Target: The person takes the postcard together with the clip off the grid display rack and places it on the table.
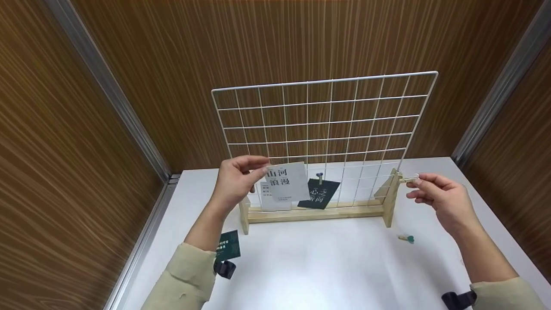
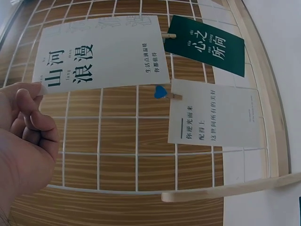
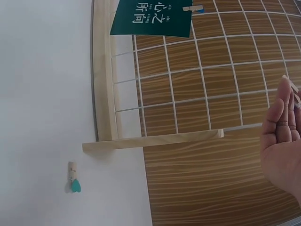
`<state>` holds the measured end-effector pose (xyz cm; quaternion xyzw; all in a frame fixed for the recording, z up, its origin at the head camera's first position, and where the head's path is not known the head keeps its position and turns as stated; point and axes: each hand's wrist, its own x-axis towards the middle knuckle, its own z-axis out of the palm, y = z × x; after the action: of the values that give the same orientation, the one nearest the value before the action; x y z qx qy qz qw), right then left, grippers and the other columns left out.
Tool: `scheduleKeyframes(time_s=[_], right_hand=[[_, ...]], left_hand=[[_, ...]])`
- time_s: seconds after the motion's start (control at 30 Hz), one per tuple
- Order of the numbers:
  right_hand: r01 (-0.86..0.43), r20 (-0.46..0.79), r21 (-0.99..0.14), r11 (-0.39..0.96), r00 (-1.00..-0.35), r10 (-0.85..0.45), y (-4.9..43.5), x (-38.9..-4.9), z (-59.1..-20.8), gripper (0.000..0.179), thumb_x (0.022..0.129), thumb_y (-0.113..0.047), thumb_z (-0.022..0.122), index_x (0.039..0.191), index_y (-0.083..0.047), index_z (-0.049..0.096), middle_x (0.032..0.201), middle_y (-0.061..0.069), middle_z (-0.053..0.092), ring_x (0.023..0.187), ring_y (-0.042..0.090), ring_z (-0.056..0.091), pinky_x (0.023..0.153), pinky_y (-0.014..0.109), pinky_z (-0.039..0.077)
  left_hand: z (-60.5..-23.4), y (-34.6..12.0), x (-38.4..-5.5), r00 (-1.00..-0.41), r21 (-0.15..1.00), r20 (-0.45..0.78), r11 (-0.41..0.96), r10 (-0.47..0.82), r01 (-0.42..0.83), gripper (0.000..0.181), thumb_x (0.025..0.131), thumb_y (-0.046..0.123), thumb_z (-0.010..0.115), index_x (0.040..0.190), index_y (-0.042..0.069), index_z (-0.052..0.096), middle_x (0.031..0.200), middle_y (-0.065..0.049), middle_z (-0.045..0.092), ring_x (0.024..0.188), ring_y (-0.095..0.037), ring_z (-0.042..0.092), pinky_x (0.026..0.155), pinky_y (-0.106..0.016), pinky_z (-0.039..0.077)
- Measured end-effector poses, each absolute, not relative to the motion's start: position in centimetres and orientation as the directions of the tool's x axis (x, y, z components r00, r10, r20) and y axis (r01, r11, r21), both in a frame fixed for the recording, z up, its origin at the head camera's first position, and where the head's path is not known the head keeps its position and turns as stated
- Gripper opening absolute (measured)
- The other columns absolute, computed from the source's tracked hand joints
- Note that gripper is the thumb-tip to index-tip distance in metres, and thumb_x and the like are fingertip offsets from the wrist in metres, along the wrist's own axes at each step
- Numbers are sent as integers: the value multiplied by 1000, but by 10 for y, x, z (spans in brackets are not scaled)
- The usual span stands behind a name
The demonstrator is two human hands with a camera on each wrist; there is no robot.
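My left hand (image 1: 234, 178) pinches a white card (image 1: 292, 189) by its upper left corner, in front of a white wire grid (image 2: 117, 134). At the grid's right end, my right hand (image 1: 445, 200) holds a small wooden clothespin (image 1: 409, 180) between thumb and fingers; only part of it shows in the right wrist view. Two cards hang on the grid from clothespins: a dark green card (image 2: 207, 47) and another white card (image 2: 211, 115), which has a blue heart (image 2: 160, 92) on its pin. In the head view the held card partly covers that second white card.
The grid stands in a wooden base (image 1: 318, 214) on a white table (image 1: 301, 262). A clothespin with a green heart (image 1: 407, 238) lies to the right. Beside the left forearm lies another dark green card (image 1: 230, 245), partly hidden. Wood-grain panels (image 1: 301, 38) enclose the table.
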<state>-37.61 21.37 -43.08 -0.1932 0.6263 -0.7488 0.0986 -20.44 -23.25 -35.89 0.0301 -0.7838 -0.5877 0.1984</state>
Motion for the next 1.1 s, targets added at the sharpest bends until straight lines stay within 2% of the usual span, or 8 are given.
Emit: scheduleKeyframes(time_s=[0.1,0.33,0.5,0.8,1.1], right_hand=[[-91,160,-977,-191,-909,-384,217,-375,-434,13,105,-7,66,114,-5,76,99,4,80,80,16,78,77,23,60],[-82,150,-979,-188,-911,-384,226,-371,-442,14,105,-10,68,115,-5,76,100,4,80,82,16,78,78,23,61],[-63,133,-978,-197,-922,-363,230,-367,-450,12,105,-8,67,113,-7,76,98,4,80,80,16,78,76,24,61],[-67,146,-970,-234,-930,-339,235,-364,-462,13,105,-4,66,112,-6,76,97,5,80,79,17,78,75,24,61],[-47,121,-975,-217,-932,-341,239,-367,-473,13,105,-5,66,113,-6,77,99,4,81,80,17,79,76,25,61]], left_hand=[[-365,-237,-200,-919,936,258,311,-297,162,20,99,8,77,117,13,81,107,-2,80,80,-21,63,53,-20,46],[-377,-248,-188,-919,952,190,293,-346,86,21,99,10,77,119,15,81,110,-3,79,90,-29,67,55,-21,48],[-384,-253,-184,-919,957,145,287,-368,37,22,99,9,77,120,14,81,110,-4,79,91,-25,70,55,-21,47],[-397,-265,-177,-913,955,79,293,-401,-47,21,99,12,78,120,14,80,110,-3,78,95,-25,66,59,-22,49],[-410,-271,-173,-910,952,68,300,-409,-64,20,99,11,77,119,12,80,110,-5,78,94,-29,66,58,-22,48]])
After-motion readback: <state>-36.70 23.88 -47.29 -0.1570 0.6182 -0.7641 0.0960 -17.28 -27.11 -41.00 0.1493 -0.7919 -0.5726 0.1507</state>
